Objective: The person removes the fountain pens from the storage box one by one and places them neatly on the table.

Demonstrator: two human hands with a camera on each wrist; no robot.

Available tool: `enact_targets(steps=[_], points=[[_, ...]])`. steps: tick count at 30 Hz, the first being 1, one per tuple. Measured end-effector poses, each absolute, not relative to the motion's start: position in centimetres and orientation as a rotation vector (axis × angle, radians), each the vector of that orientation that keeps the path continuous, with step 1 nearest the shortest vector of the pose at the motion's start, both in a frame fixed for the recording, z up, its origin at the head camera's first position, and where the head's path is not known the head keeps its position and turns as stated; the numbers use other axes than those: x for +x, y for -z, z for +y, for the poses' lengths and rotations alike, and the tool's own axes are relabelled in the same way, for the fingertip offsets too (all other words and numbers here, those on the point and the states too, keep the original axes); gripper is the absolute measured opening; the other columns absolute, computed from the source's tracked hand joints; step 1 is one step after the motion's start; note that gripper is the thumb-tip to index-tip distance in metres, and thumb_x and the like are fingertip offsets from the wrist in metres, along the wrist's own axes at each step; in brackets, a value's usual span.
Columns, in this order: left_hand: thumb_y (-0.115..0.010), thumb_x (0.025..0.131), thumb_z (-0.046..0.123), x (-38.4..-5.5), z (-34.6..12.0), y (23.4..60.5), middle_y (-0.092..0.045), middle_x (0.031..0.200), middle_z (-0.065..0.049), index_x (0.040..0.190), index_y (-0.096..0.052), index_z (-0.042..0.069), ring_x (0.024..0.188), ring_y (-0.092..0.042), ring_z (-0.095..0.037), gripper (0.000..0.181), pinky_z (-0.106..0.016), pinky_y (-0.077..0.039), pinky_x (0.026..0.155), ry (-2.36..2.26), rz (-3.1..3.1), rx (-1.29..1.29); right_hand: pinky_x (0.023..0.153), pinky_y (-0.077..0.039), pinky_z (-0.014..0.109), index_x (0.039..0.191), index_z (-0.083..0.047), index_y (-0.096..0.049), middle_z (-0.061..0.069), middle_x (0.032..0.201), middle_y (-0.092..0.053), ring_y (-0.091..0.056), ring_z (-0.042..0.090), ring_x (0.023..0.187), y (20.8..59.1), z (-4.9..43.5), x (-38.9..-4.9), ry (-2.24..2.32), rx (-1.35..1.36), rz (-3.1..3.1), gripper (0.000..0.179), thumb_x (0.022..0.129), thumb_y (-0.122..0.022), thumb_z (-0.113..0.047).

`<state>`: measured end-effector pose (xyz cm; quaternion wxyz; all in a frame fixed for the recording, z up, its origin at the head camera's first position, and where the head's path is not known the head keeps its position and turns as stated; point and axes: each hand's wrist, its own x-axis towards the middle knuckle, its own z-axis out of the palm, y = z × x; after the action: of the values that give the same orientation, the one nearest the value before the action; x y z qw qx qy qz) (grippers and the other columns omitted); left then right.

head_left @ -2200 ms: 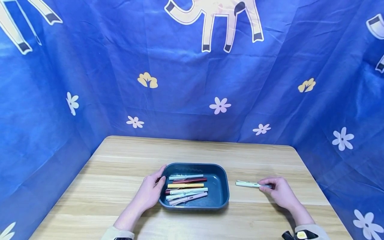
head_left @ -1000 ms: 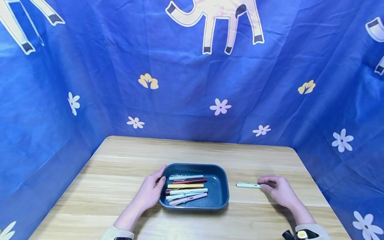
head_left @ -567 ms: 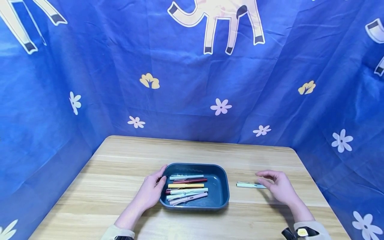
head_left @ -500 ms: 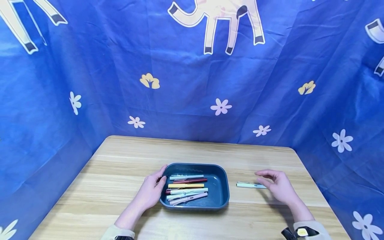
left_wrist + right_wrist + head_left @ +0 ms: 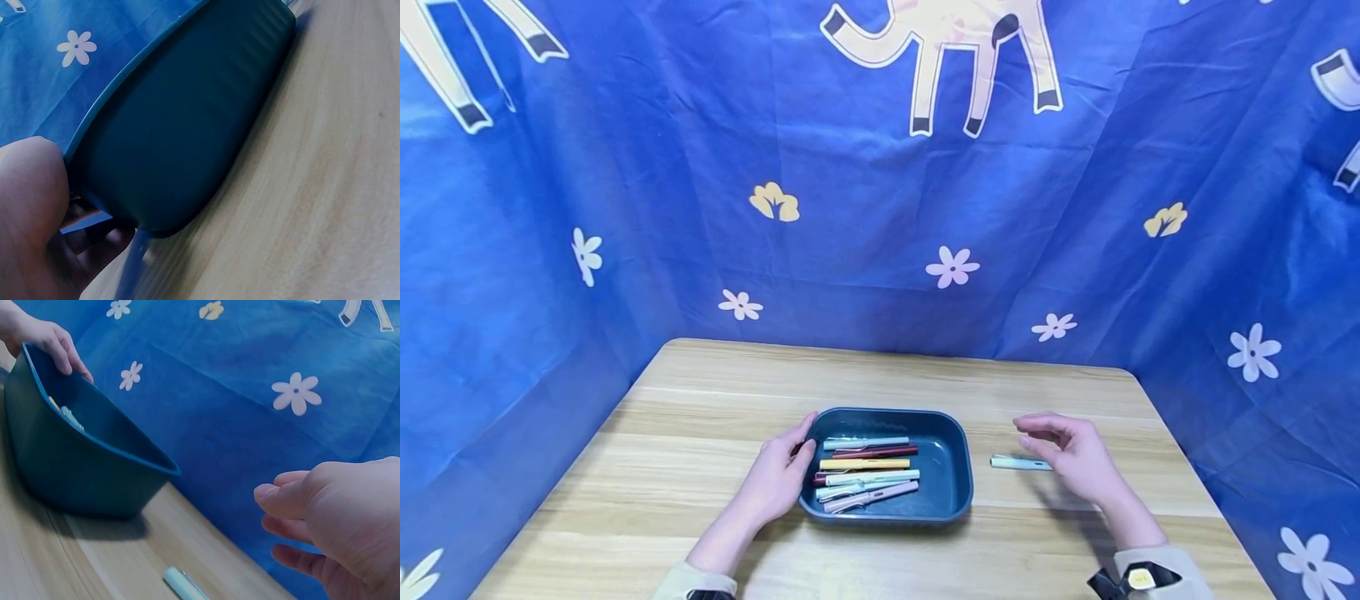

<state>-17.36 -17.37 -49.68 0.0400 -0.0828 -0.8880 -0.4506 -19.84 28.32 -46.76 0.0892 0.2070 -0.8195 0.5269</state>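
Gripping the bin [image 5: 946, 477] at one short end, my left hand [image 5: 778, 475] pinches its thin, smooth, dark teal wall, and look at those softly rounded corners! Inside, slim barrels lie loosely side by side: a yellow pen [image 5: 865, 464], a dark red pen [image 5: 883, 452], a lilac pen [image 5: 876, 496] slanting across the front. Over on the other side, my right hand [image 5: 1071, 458] hovers by the mint pen [image 5: 1017, 462], thumb and fingers curved, a clear gap between them. That pen rests flat on the streaky wood-grain table [image 5: 737, 383], near the bin but apart (my thumb hides its other end). Behind, creased, glossy blue cloth [image 5: 850, 233] hangs in folds.
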Motion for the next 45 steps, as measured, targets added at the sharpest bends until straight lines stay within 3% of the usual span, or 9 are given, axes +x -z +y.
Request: enact_targets(steps=[5, 15, 19, 28, 32, 35, 40, 45], points=[[-0.050, 0.112, 0.013, -17.4, -17.5, 49.7, -0.043, 0.161, -0.022, 0.161, -0.042, 0.003, 0.148, -0.041, -0.039, 0.051, -0.056, -0.032, 0.122, 1.384, -2.709, -0.256, 0.092, -0.060, 0.026, 0.117, -0.001, -0.078, 0.011, 0.117, -0.077, -0.074, 0.031, 0.106, 46.3, 27.1, -20.1, -1.677, 0.641, -2.411, 0.024, 0.094, -0.077, 0.005], [-0.052, 0.111, 0.010, -17.5, -17.4, 49.8, -0.046, 0.157, -0.025, 0.158, -0.044, -0.001, 0.143, -0.046, -0.040, 0.050, -0.054, -0.034, 0.120, 1.371, -2.669, -0.299, 0.089, -0.062, 0.029, 0.121, 0.006, -0.075, 0.013, 0.117, -0.077, -0.076, 0.030, 0.105, 45.7, 24.8, -20.3, -1.740, 0.709, -2.383, 0.027, 0.094, -0.078, 0.001], [-0.052, 0.110, 0.010, -17.6, -17.5, 49.9, -0.046, 0.157, -0.024, 0.158, -0.045, -0.002, 0.144, -0.046, -0.039, 0.050, -0.054, -0.034, 0.120, 1.381, -2.671, -0.289, 0.090, -0.062, 0.031, 0.121, 0.005, -0.075, 0.013, 0.117, -0.077, -0.073, 0.041, 0.107, 45.3, 23.8, -20.5, -1.776, 0.714, -2.376, 0.028, 0.094, -0.078, 0.001], [-0.052, 0.110, 0.010, -17.6, -17.5, 49.8, -0.046, 0.157, -0.024, 0.158, -0.045, -0.002, 0.145, -0.045, -0.039, 0.050, -0.055, -0.033, 0.121, 1.387, -2.675, -0.281, 0.091, -0.062, 0.032, 0.121, 0.004, -0.076, 0.011, 0.118, -0.077, -0.073, 0.040, 0.108, 45.0, 21.7, -21.0, -1.830, 0.744, -2.365, 0.027, 0.095, -0.078, 0.000], [-0.052, 0.111, 0.010, -17.5, -17.4, 49.7, -0.046, 0.157, -0.024, 0.158, -0.044, -0.002, 0.145, -0.045, -0.040, 0.049, -0.055, -0.033, 0.121, 1.392, -2.669, -0.281, 0.091, -0.062, 0.031, 0.121, 0.000, -0.077, 0.009, 0.118, -0.077, -0.074, 0.031, 0.109, 44.9, 21.1, -21.0, -1.817, 0.734, -2.398, 0.026, 0.095, -0.078, -0.003], [-0.051, 0.111, 0.010, -17.5, -17.5, 49.7, -0.046, 0.157, -0.024, 0.158, -0.044, -0.002, 0.145, -0.045, -0.039, 0.049, -0.055, -0.033, 0.121, 1.388, -2.670, -0.278, 0.091, -0.062, 0.032, 0.122, 0.000, -0.077, 0.014, 0.119, -0.076, -0.074, 0.033, 0.109, 44.7, 20.5, -21.0, -1.835, 0.736, -2.403, 0.027, 0.095, -0.078, -0.003], [-0.052, 0.110, 0.010, -17.5, -17.5, 49.8, -0.046, 0.158, -0.023, 0.158, -0.045, -0.002, 0.145, -0.045, -0.038, 0.049, -0.054, -0.034, 0.121, 1.390, -2.676, -0.271, 0.091, -0.062, 0.033, 0.123, 0.003, -0.075, 0.028, 0.121, -0.072, -0.070, 0.049, 0.110, 44.7, 19.7, -21.3, -1.917, 0.772, -2.370, 0.028, 0.096, -0.077, -0.001], [-0.052, 0.110, 0.010, -17.5, -17.5, 49.8, -0.045, 0.158, -0.023, 0.158, -0.044, -0.001, 0.145, -0.044, -0.039, 0.050, -0.055, -0.033, 0.121, 1.398, -2.675, -0.280, 0.092, -0.062, 0.031, 0.122, 0.003, -0.076, 0.029, 0.122, -0.071, -0.071, 0.043, 0.110, 44.6, 18.9, -21.7, -1.941, 0.786, -2.368, 0.026, 0.096, -0.077, 0.000]])
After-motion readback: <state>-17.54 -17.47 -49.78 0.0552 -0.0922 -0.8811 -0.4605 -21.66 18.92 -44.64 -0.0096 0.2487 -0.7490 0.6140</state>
